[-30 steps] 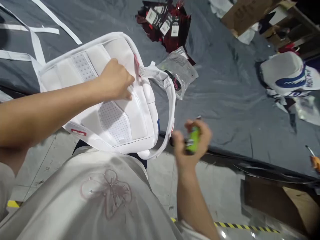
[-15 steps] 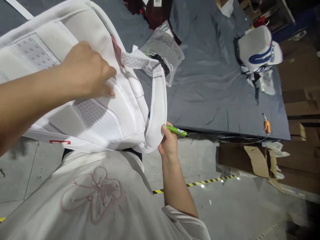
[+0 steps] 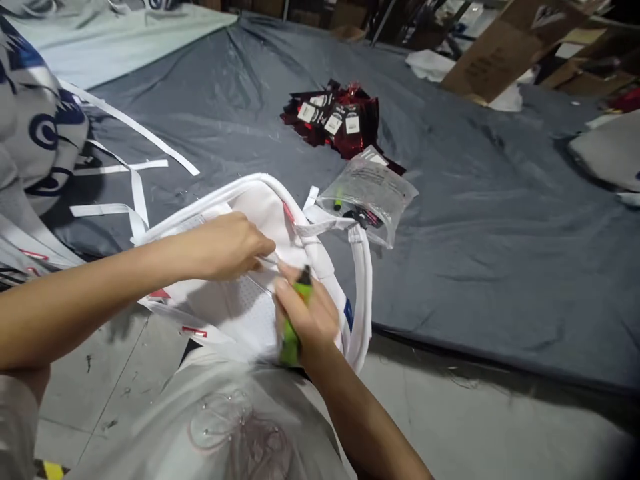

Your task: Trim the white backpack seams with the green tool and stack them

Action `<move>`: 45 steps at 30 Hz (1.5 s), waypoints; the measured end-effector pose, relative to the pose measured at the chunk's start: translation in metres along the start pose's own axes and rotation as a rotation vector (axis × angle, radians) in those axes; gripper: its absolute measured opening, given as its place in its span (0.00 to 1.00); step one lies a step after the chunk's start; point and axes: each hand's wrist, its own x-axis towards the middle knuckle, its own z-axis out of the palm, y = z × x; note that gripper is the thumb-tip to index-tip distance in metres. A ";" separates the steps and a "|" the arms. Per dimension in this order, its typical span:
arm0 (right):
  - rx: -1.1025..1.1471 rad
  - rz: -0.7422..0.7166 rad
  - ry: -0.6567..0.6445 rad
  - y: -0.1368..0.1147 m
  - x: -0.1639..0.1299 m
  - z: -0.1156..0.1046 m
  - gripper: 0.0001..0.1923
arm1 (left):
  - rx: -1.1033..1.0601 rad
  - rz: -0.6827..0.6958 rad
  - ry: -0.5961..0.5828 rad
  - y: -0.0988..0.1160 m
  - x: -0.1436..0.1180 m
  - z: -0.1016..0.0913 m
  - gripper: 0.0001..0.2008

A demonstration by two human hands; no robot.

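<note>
A white backpack [image 3: 260, 200] leans against my body at the table's near edge, its padded, dotted back panel facing me. My left hand [image 3: 227, 245] is closed on the middle of this panel, fingertips pinched at its surface; exactly what part they grip is hidden. Close beside those fingertips, my right hand [image 3: 313, 313] is wrapped round a green pen-like tube [image 3: 290, 340] with a black tip, held upright and blurred by motion. The white shoulder strap [image 3: 361, 293] loops down to the right of my right hand.
A clear plastic bag [image 3: 375, 190] with small items lies just beyond the backpack. Behind it is a pile of dark red tagged packets [image 3: 335, 120]. White straps [image 3: 137, 193] and a blue-and-white printed bag [image 3: 40, 120] are at left. Cardboard [image 3: 505, 50] stands at the far right.
My right hand has moved from the shoulder strap to the back panel beside my left hand, raising the green tube upright. My view has swung left, and the backpack appears lower and farther right.
</note>
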 end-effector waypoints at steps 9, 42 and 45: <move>0.196 -0.141 0.046 0.017 -0.011 0.041 0.25 | 0.138 -0.101 0.267 -0.026 0.032 -0.013 0.47; -0.563 0.251 -0.366 0.063 0.048 0.061 0.36 | 0.179 -0.377 0.261 -0.033 0.068 0.039 0.53; -0.578 0.235 -0.355 0.065 0.050 0.062 0.33 | 0.163 -0.382 0.275 -0.034 0.069 0.040 0.54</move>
